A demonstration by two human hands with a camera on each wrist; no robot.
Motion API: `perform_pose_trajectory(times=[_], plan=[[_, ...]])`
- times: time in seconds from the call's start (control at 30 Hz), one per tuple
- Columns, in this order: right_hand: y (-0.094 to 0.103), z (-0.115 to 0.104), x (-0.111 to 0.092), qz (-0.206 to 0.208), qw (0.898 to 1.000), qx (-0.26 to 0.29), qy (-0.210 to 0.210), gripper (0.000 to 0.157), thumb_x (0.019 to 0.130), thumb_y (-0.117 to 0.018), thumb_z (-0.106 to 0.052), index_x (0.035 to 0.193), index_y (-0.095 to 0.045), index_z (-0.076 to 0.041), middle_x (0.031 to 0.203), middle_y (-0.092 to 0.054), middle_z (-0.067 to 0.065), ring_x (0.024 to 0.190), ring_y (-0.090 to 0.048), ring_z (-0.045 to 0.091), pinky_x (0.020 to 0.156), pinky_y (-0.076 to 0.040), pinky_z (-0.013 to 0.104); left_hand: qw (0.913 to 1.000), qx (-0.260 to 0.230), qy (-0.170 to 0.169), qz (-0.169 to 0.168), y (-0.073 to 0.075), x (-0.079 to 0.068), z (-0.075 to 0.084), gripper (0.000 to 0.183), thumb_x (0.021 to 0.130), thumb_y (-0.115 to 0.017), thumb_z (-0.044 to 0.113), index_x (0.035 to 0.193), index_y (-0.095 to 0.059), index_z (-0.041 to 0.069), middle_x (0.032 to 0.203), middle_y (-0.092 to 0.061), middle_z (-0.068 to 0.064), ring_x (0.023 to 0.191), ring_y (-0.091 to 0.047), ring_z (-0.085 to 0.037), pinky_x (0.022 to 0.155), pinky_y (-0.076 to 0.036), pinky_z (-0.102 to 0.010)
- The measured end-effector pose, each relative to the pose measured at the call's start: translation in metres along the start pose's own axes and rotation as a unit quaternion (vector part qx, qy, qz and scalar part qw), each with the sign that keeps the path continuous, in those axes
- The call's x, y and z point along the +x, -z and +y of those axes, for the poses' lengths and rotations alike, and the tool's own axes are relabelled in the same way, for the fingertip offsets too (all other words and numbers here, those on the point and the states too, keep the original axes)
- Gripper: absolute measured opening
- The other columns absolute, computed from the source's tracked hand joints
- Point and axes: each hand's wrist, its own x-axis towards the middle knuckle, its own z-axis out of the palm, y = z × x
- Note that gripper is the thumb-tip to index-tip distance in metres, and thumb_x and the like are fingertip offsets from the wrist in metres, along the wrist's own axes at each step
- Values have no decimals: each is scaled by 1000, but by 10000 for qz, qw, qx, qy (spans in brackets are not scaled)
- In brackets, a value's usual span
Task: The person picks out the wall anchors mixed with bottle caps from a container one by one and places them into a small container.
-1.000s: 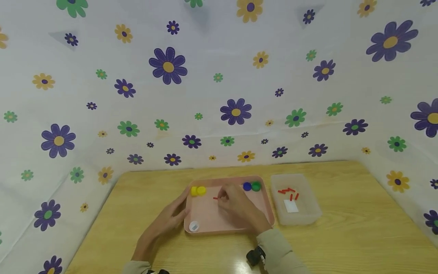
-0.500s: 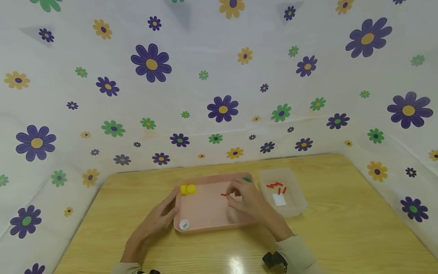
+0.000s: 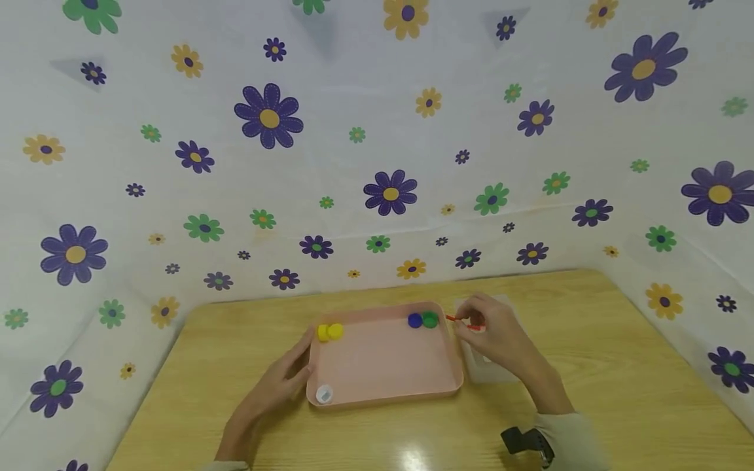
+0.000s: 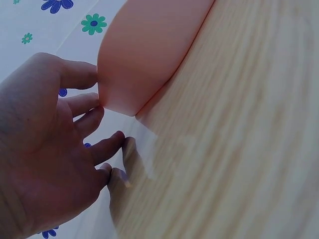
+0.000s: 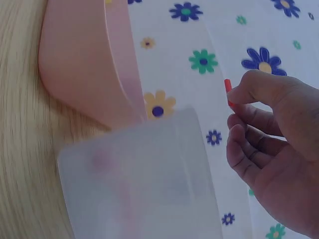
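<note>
My right hand (image 3: 497,333) pinches a small red stick (image 3: 451,318) between thumb and forefinger, above the translucent plastic box (image 3: 495,374). In the right wrist view the red stick (image 5: 228,88) pokes out past the thumb, and the other fingers curl loosely below. Another red piece (image 3: 474,327) shows under the hand, which hides most of the box's inside. My left hand (image 3: 279,379) rests against the left side of the pink tray (image 3: 383,363). In the left wrist view, the thumb and fingertips of the left hand (image 4: 55,149) touch the tray's outer wall.
Two yellow caps (image 3: 335,331) sit in the tray's far left corner. A blue cap (image 3: 415,320) and a green cap (image 3: 430,320) lie in the far right corner, a white round piece (image 3: 324,394) near left. Flowered cloth (image 3: 341,163) stands behind the wooden table (image 3: 365,438).
My right hand has moved right, from over the tray to over the box, with the red stick still pinched. The left hand stays at the tray's side. The head view has shifted slightly.
</note>
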Motion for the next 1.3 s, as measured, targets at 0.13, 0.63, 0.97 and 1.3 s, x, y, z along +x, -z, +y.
perform_pose_trajectory(times=[0.13,0.63,0.97,1.3], plan=[[15,12,-7,-83,9994,-193,-289,17,81,-78,7,87,-69,-7,80,-60,4,71,-53,20,59,-47,23,9999,63,96,6,-4,-1,3,67,109,-53,26,165,-19,17,170,-15,-7,155,-16,-35,123,-12,-52],[33,29,-18,-515,9922,-316,-1088,7,86,-78,-1,90,-72,-4,84,-62,3,75,-55,17,63,-50,24,10000,28,-64,-51,-3,2,2,68,108,-53,25,166,-19,15,170,-16,-8,154,-17,-38,122,-15,-55],[40,29,-2,-172,9958,-503,-751,8,87,-77,-2,92,-72,-5,87,-64,1,77,-58,16,67,-55,29,10000,17,-69,39,6,10,1,68,108,-53,27,166,-18,17,171,-16,-6,155,-16,-36,122,-14,-24],[34,29,-13,-335,9951,-317,-876,9,87,-77,0,91,-72,-7,87,-63,-1,78,-58,16,68,-56,28,9997,-123,-213,-41,-4,6,-4,68,108,-53,24,166,-18,15,171,-15,-6,155,-15,-37,112,-10,-7]])
